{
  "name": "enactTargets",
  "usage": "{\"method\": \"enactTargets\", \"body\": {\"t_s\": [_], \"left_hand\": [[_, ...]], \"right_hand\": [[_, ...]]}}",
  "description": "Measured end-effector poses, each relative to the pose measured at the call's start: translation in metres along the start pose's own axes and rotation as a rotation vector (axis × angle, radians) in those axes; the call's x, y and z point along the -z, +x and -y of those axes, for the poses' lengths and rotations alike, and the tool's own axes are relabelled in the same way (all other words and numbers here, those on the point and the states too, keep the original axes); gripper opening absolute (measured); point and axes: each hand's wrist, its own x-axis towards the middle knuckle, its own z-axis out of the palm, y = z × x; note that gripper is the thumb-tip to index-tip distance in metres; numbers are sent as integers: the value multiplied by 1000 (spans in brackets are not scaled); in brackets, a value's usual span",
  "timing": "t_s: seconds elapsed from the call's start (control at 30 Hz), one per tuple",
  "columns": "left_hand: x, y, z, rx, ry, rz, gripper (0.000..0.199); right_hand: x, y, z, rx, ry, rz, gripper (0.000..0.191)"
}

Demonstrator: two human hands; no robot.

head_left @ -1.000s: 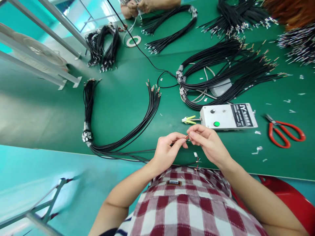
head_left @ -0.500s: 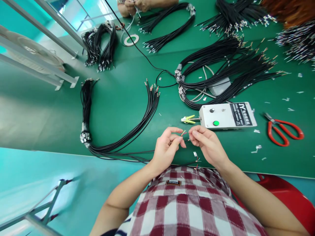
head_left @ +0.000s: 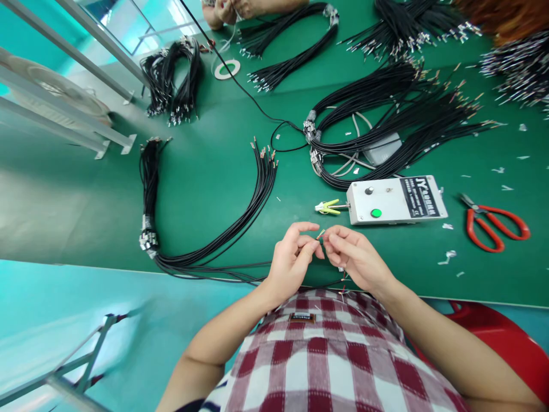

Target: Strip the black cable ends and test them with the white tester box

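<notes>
Between thumb and fingers, my left hand (head_left: 292, 254) pinches a black cable near its end, where thin coloured wires (head_left: 320, 234) stick out. Close against these wires, my right hand (head_left: 355, 254) has its thumb and fingertips pressed together; whatever lies in that pinch is too small to make out. A bundle of black cables (head_left: 206, 252) curves along the table on the left, some of its strands running toward my left hand. Just beyond my hands, a white box (head_left: 394, 200) with a green button has a yellow clip (head_left: 328, 207) on its shaft.
Red-handled pliers (head_left: 497, 226) lie at the right among white scraps. More black cable bundles (head_left: 360, 137) cover the table's far middle. A roll of tape (head_left: 227, 69) sits at the back left, near another person's hands (head_left: 240, 8). Metal posts (head_left: 68, 123) stand at the left.
My right hand has moved slightly left, closing the gap to the wire ends at my left fingers. My left hand stays nearly in place.
</notes>
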Motion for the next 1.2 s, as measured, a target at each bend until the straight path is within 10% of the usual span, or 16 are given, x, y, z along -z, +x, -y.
{"method": "enactTargets", "body": {"t_s": [1.2], "left_hand": [[-3, 16, -7, 65, -303, 99, 21]], "right_hand": [[14, 3, 0, 53, -396, 84, 35]]}}
